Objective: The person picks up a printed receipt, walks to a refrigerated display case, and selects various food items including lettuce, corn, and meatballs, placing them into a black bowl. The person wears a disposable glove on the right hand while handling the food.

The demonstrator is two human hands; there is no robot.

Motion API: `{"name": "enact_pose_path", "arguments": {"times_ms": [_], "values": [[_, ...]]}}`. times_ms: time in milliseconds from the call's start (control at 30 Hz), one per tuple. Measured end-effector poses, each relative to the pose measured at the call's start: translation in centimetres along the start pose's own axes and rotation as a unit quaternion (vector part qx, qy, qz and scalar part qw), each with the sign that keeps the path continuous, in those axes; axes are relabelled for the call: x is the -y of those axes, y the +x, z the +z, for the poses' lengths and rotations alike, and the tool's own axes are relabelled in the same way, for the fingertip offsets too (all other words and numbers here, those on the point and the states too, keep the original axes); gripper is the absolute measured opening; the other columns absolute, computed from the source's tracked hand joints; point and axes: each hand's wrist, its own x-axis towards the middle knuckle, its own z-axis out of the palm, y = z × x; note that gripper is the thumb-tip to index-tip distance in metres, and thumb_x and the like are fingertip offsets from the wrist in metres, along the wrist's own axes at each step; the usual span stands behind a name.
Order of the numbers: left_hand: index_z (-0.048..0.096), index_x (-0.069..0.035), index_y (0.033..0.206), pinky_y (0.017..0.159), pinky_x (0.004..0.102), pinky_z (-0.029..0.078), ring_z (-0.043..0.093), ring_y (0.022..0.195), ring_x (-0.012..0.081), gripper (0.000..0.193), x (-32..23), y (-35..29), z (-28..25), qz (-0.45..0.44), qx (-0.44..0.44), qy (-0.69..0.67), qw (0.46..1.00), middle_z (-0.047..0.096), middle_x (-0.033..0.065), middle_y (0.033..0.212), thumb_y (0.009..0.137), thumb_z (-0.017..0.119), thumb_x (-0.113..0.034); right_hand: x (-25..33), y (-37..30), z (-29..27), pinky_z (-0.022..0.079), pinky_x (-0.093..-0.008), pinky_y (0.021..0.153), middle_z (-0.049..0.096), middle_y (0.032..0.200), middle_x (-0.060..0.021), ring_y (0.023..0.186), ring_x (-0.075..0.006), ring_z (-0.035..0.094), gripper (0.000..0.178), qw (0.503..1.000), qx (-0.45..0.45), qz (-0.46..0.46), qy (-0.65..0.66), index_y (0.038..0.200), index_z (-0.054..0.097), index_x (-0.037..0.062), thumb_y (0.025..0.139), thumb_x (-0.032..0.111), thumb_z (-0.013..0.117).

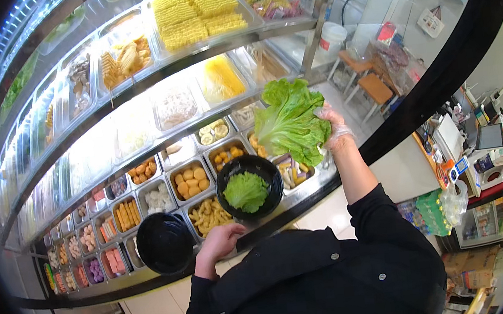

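A large green lettuce leaf (294, 122) with a ruffled edge is gripped by my right hand (333, 121), which wears a clear plastic glove. It hangs over the trays, right of a round black bowl (275, 197). Inside that bowl lies a smaller piece of lettuce (246, 192). Close to the bowl's lower left rim is my left hand (222, 241), bare, with its fingers bent together. Whether they pinch anything is hidden. Another black bowl (165, 242) sits further left over the trays, with no food visible inside.
Metal trays of food surround the bowls, including round yellow balls (190, 183) and knobbly yellow pieces (210, 216). Glass shelves above hold yellow noodle blocks (197, 15). A metal counter edge (304, 195) runs in front of me. Wooden stools (376, 87) stand beyond the right end.
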Motion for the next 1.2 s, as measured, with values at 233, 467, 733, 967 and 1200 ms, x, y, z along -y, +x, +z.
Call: {"name": "enact_pose_path", "arguments": {"times_ms": [233, 467, 733, 967, 1200], "values": [[0.066, -0.003, 0.107, 0.085, 0.0309, 0.050, 0.066, 0.096, 0.0228, 0.032, -4.7, 4.3, -0.2, 0.003, -0.060, -0.059, 0.996, 0.070, 0.0114, 0.100, 0.079, 0.050, 0.002, 6.6, 5.7, 2.7, 0.055, -0.0355, 0.071, 0.060, 0.084, -0.0040, 0.074, -0.0207, 0.062, 0.021, 0.990, 0.067, -0.055, -0.113, 0.082, 0.053, 0.0086, 0.067, -0.002, 0.062], [0.033, -0.005, 0.143, 0.093, 0.0264, 0.043, 0.057, 0.108, 0.0160, 0.067, -10.0, 13.3, -0.4, 0.172, -0.033, -0.492, 0.853, 0.058, 0.0160, 0.126, 0.084, 0.064, -0.007, 4.6, 7.3, 5.0, 0.050, -0.0287, 0.070, 0.055, 0.078, 0.0012, 0.071, -0.0120, 0.056, 0.024, 0.990, 0.117, 0.013, -0.078, 0.075, 0.047, 0.0124, 0.071, -0.006, 0.061], [0.029, -0.010, 0.145, 0.107, 0.0462, 0.036, 0.042, 0.130, 0.0298, 0.064, -10.6, 13.6, 0.4, 0.154, -0.128, -0.750, 0.631, 0.038, 0.0131, 0.145, 0.096, 0.045, -0.048, -2.0, 5.3, 3.4, 0.050, -0.0323, 0.086, 0.062, 0.111, -0.0084, 0.098, -0.0180, 0.061, 0.052, 0.979, 0.184, 0.058, -0.069, 0.121, 0.052, 0.0049, 0.073, -0.012, 0.060], [0.028, -0.009, 0.146, 0.110, 0.0478, 0.031, 0.039, 0.132, 0.0311, 0.063, -9.0, 10.5, 0.0, 0.155, -0.156, -0.752, 0.622, 0.037, 0.0139, 0.146, 0.097, 0.041, -0.047, -2.4, 3.1, 3.2, 0.044, -0.0306, 0.092, 0.060, 0.111, -0.0072, 0.099, -0.0196, 0.061, 0.076, 0.953, 0.281, 0.105, -0.043, 0.140, 0.038, 0.0063, 0.070, -0.016, 0.057], [0.035, -0.004, 0.140, 0.106, 0.0474, 0.038, 0.046, 0.126, 0.0308, 0.050, -6.9, 7.9, 0.0, 0.180, -0.149, -0.768, 0.597, 0.044, 0.0155, 0.139, 0.099, 0.045, -0.031, -2.9, 3.1, 3.2, 0.053, -0.0374, 0.074, 0.057, 0.117, -0.0161, 0.094, -0.0276, 0.063, 0.061, 0.981, 0.084, 0.158, -0.080, 0.137, 0.037, -0.0010, 0.090, 0.028, 0.062]]}}
